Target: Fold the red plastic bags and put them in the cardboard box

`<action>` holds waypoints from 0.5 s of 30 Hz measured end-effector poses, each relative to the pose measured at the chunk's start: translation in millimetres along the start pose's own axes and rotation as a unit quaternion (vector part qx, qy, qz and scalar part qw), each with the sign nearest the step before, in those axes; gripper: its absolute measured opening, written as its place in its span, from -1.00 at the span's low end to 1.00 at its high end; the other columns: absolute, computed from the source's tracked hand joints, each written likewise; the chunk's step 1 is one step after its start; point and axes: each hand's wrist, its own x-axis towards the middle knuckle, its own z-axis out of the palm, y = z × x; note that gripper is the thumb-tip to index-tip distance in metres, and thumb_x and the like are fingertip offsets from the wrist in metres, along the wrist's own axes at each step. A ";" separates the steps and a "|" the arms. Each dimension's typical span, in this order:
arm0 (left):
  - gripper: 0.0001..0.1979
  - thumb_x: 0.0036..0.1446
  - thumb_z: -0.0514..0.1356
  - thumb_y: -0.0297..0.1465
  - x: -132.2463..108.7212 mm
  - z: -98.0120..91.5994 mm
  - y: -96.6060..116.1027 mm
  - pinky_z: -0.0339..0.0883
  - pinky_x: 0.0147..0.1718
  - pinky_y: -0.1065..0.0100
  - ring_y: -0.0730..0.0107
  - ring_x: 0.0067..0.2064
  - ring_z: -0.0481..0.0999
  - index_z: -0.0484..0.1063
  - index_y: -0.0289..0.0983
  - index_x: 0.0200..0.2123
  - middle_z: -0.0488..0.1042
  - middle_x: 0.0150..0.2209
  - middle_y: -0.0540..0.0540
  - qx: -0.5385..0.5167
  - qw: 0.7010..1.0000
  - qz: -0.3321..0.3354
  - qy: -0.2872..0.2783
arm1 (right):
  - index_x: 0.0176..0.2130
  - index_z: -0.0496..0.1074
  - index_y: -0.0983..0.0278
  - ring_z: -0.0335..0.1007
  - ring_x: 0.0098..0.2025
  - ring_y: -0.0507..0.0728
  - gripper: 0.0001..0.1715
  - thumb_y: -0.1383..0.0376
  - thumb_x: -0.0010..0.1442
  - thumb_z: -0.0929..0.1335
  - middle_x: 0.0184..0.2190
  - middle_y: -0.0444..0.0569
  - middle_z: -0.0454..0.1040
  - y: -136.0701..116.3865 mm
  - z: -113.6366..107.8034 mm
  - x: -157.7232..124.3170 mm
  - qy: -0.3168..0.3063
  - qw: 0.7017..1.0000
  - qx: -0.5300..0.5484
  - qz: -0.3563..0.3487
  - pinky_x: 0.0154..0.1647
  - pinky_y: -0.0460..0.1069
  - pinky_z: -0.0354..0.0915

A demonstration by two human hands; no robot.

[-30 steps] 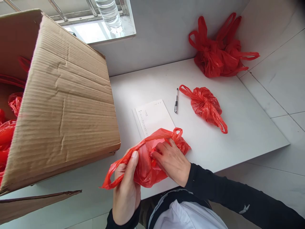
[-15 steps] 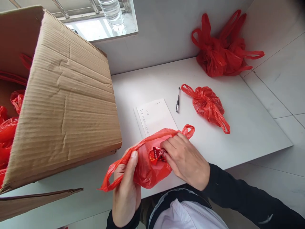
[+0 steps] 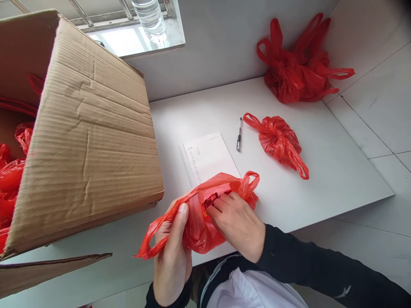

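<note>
A red plastic bag (image 3: 195,222) hangs open at the near edge of the white table (image 3: 321,171). My left hand (image 3: 171,252) grips the bag's left side and handle, thumb up along the plastic. My right hand (image 3: 236,224) has its fingers curled into the bag's mouth, touching a small red wrapped item (image 3: 210,199) just inside; whether the fingers hold it is hidden. The bag's other handle (image 3: 250,182) stands up beside my right hand.
A big open cardboard box (image 3: 86,137) with red bags inside stands at left. On the table lie a written sheet (image 3: 208,156), a pen (image 3: 239,134), a tied red bag (image 3: 279,141) and a pile of red bags (image 3: 298,68) at the back right. A bottle (image 3: 149,17) stands on the window sill.
My right hand pulled back with a small red wrapped item showing at the bag's mouth, then pushed in again. The bag's right handle shifted slightly. My left hand kept its grip.
</note>
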 end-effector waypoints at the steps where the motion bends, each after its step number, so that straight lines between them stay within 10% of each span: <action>1: -0.84 0.08 0.38 -0.23 0.0 -0.2 -0.9 0.49 -0.15 0.37 0.23 -0.22 0.65 0.64 -0.15 -0.28 0.64 -0.37 0.03 0.002 1.000 -0.001 -0.002 | -0.27 0.40 0.27 0.34 -0.30 0.17 -0.84 0.49 0.25 0.28 -0.41 -0.08 0.43 -1.2 7.7 1.5 -0.012 1.000 -0.003 -0.008 -0.13 0.09 0.22; 6: -0.81 0.15 0.33 -0.24 0.8 -2.4 -4.5 0.48 -0.16 0.38 0.26 -0.22 0.64 0.63 -0.16 -0.18 0.65 -0.27 -0.01 0.010 1.000 -0.007 -0.024 | -0.22 0.41 0.27 0.37 -0.27 0.17 -0.85 0.47 0.26 0.28 -0.39 -0.07 0.45 0.8 29.8 8.9 -0.027 1.000 0.002 -0.016 -0.09 0.10 0.24; 15: -0.86 0.12 0.35 -0.25 1.8 -5.2 0.7 0.46 -0.18 0.40 0.31 -0.26 0.63 0.61 -0.18 -0.30 0.63 -0.35 0.03 0.009 1.000 0.001 -0.029 | -0.29 0.41 0.25 0.33 -0.33 0.14 -0.90 0.30 0.30 0.33 -0.43 -0.10 0.43 5.5 5.9 -6.1 -0.048 0.999 0.002 -0.008 -0.19 0.09 0.19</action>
